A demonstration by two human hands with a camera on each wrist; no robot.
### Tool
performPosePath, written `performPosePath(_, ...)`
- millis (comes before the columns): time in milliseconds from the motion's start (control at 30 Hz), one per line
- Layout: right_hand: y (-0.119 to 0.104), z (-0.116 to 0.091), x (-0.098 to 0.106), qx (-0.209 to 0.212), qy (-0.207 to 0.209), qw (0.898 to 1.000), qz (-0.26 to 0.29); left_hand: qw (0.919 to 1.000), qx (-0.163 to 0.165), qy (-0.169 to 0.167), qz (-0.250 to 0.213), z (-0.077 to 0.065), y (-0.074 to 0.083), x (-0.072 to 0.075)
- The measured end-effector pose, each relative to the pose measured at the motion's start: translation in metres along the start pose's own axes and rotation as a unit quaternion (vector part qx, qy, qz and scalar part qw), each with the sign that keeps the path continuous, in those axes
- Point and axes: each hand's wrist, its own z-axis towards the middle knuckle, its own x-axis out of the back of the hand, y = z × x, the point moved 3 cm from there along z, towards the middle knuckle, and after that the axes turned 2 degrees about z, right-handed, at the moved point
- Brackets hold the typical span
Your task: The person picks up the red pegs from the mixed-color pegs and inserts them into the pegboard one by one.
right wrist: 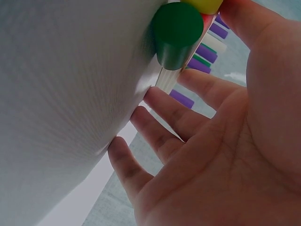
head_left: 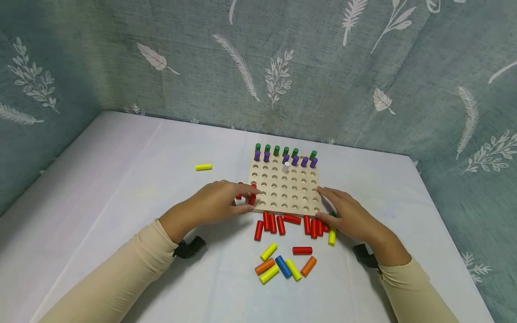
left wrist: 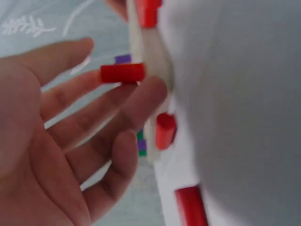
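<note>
A pale wooden peg board (head_left: 278, 184) lies on the table with several green pegs (head_left: 276, 150) along its back row, purple pegs (head_left: 295, 160) in front of these and one white peg (head_left: 286, 167). At its front left corner is my left hand (head_left: 218, 199), fingers spread loosely around a red peg (left wrist: 123, 73) that stands upright in the board. The thumb is apart from this peg, and the index fingertip is right at it. On the right side, my right hand (head_left: 349, 215) rests with relaxed fingers against the board's edge, fingertips down at the cloth.
Several red pegs (head_left: 280, 225) lie along the board's front edge. Nearer are yellow, orange and blue pegs (head_left: 283, 267). A lone yellow peg (head_left: 203, 167) lies left of the board. Beside my right hand are a green peg (right wrist: 178, 35) and another yellow peg (head_left: 332, 236).
</note>
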Motion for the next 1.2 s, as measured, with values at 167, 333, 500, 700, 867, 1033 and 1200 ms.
performPosePath(167,0.003,-0.001,-0.003,-0.007,0.002,1.0,0.001,0.9992,0.018,0.024,-0.027,0.001,-0.009,0.016)
performPosePath(333,0.002,0.001,-0.004,-0.002,0.005,1.0,0.003,0.9965,0.04,0.067,-0.029,0.001,-0.026,0.029)
performPosePath(500,0.002,0.0,-0.004,-0.006,0.003,1.0,0.0,0.9954,0.064,0.071,0.005,0.003,-0.039,0.032)
performPosePath(700,0.001,0.0,0.0,-0.002,0.012,1.0,-0.002,0.9971,0.059,0.045,0.018,-0.001,-0.051,0.036)
performPosePath(867,0.001,0.0,-0.002,-0.009,0.004,1.0,-0.001,0.9989,0.046,0.004,0.01,-0.004,-0.057,0.033)
performPosePath(1033,0.001,0.0,-0.001,-0.008,0.009,1.0,-0.004,0.9987,0.044,-0.011,0.022,-0.006,-0.061,0.03)
performPosePath(1200,0.001,-0.001,0.0,-0.007,0.008,1.0,-0.001,0.9978,0.05,-0.038,0.02,-0.005,-0.062,0.026)
